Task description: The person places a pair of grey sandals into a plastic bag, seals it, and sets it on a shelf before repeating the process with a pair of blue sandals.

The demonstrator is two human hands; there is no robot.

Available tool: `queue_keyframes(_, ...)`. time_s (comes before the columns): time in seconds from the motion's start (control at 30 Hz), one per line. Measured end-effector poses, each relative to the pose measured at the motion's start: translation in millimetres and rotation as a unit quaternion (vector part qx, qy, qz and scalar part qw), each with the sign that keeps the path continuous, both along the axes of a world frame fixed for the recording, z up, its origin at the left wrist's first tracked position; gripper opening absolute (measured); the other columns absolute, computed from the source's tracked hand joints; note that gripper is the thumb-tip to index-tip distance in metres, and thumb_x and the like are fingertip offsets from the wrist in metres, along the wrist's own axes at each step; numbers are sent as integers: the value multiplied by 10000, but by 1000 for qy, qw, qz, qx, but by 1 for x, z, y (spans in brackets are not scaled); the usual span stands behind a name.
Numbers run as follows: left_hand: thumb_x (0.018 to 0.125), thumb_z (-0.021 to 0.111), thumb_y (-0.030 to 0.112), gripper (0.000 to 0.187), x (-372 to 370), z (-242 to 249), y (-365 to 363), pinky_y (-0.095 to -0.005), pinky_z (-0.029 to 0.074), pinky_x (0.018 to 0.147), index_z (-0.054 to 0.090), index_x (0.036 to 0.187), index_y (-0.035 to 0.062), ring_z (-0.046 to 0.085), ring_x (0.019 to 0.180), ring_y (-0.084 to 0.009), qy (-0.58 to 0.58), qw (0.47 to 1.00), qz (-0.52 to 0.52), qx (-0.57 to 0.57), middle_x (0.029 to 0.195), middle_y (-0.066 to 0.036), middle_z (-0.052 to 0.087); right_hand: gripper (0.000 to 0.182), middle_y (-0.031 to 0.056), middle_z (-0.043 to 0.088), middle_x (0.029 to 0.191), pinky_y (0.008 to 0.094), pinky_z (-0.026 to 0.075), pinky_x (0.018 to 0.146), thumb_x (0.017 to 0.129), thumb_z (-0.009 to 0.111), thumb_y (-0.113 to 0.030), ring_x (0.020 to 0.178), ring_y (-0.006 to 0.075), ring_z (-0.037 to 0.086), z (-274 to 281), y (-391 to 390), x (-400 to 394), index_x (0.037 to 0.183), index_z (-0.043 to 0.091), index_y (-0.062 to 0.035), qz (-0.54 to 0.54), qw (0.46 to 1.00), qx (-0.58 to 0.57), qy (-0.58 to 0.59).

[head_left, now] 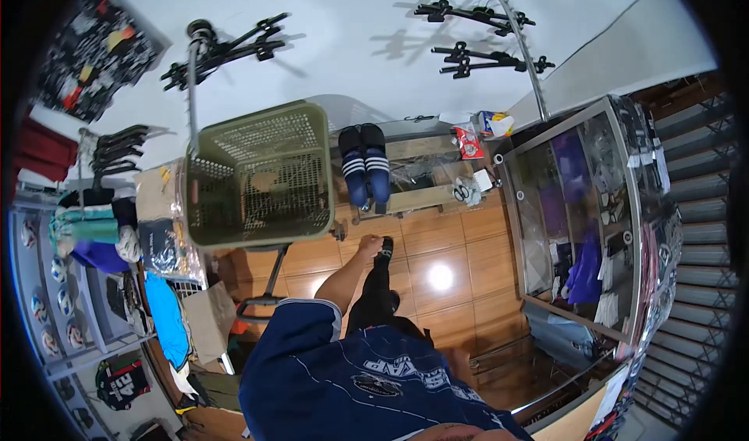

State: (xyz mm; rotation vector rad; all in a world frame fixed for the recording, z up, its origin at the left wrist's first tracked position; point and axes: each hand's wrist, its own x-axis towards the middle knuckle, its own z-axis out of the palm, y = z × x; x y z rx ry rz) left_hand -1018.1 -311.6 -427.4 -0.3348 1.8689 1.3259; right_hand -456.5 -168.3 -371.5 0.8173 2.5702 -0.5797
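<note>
My left hand (pixel 370 245) reaches forward and down past the navy jersey (pixel 390 363), right by a foot in dark footwear with white marks (pixel 386 247). Its fingers are small and bunched in this view, and I cannot tell whether they hold anything. Only a bit of skin of my right arm (pixel 460 361) shows beyond the jersey; the right hand is hidden. Ahead, a pair of blue and black slides with white stripes (pixel 366 164) rests on a wooden bench (pixel 413 201). Left of them stands an olive perforated plastic basket (pixel 261 121), with a dark handle below it.
A glass display cabinet (pixel 577 215) holding purple clothing stands at the right. Red packet (pixel 468 141) and scissors (pixel 466 191) lie on the bench. Rails with black hangers (pixel 234 49) project from the white wall. Shelves (pixel 47 285) line the left, beside a cardboard box (pixel 208 322) on the tiled floor.
</note>
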Motion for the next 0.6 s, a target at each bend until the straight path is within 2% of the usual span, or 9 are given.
queue_keyframes(0.03, 893, 675, 242, 185, -24, -11, 17, -324, 470, 459, 718, 934, 66, 635, 585, -160, -14, 999, 9, 27, 718, -90, 675, 322, 111, 687, 729, 460, 536, 539, 899, 674, -398, 608, 267, 669, 5, -10, 12, 937, 704, -79, 33, 999, 37, -13)
queue_keyframes(0.07, 902, 678, 216, 164, -48, -28, 32, -312, 453, 438, 709, 958, 66, 610, 556, -152, -28, 998, 18, 55, 733, -82, 671, 306, 116, 691, 755, 451, 537, 537, 906, 662, -370, 622, 267, 674, 20, -14, 8, 957, 698, -71, 6, 1000, -1, -30)
queue_keyframes(0.17, 911, 653, 138, 76, -109, -36, 72, -299, 440, 469, 651, 889, 66, 598, 617, -138, -57, 995, 48, 73, 739, -50, 626, 265, 130, 703, 834, 421, 542, 531, 925, 626, -288, 662, 266, 688, 68, -12, -25, 1018, 681, -46, -197, 963, -168, -72)
queue_keyframes(0.27, 924, 634, 122, 87, -160, -57, 97, -307, 444, 504, 621, 860, 64, 606, 659, -145, -139, 975, 151, 82, 741, -46, 605, 241, 144, 716, 912, 392, 547, 524, 943, 589, -205, 701, 265, 703, 89, -3, -73, 1079, 664, -21, -483, 816, -313, -48)
queue_keyframes(0.37, 958, 630, 169, 136, -193, -102, 103, -313, 458, 522, 620, 880, 57, 625, 671, -173, -202, 950, 225, 80, 782, -62, 619, 284, 156, 724, 957, 381, 564, 554, 958, 584, -190, 756, 255, 720, 124, 19, -164, 1145, 654, 11, -654, 696, -293, -55)
queue_keyframes(0.43, 968, 632, 192, 160, -207, -100, 109, -311, 480, 548, 620, 886, 56, 636, 679, -183, -222, 929, 293, 36, 795, -67, 624, 306, 152, 724, 954, 357, 576, 588, 972, 596, -180, 788, 239, 727, 106, 38, -175, 1195, 635, 26, -537, 803, -253, -48)
queue_keyframes(0.47, 967, 640, 202, 159, -215, -79, 112, -313, 537, 629, 616, 899, 60, 634, 662, -195, -227, 924, 307, 5, 755, -58, 607, 320, 149, 724, 953, 345, 582, 606, 979, 602, -175, 804, 230, 730, 92, 46, -175, 1220, 625, 34, -474, 849, -228, -44)
queue_keyframes(0.57, 966, 655, 233, 192, -231, -106, 103, -351, 576, 755, 605, 959, 48, 645, 755, -211, -267, 904, 333, -13, 836, -79, 609, 319, 100, 712, 898, 293, 549, 552, 970, 663, -215, 745, 151, 686, 164, 66, -292, 1186, 644, 19, -562, 777, -279, 39)
queue_keyframes(0.6, 966, 659, 248, 215, -236, -111, 102, -367, 578, 776, 594, 987, 45, 640, 786, -217, -279, 895, 347, -16, 879, -87, 600, 311, 102, 712, 915, 288, 552, 559, 973, 658, -207, 745, 146, 684, 162, 71, -299, 1191, 643, 15, -550, 785, -282, 42)
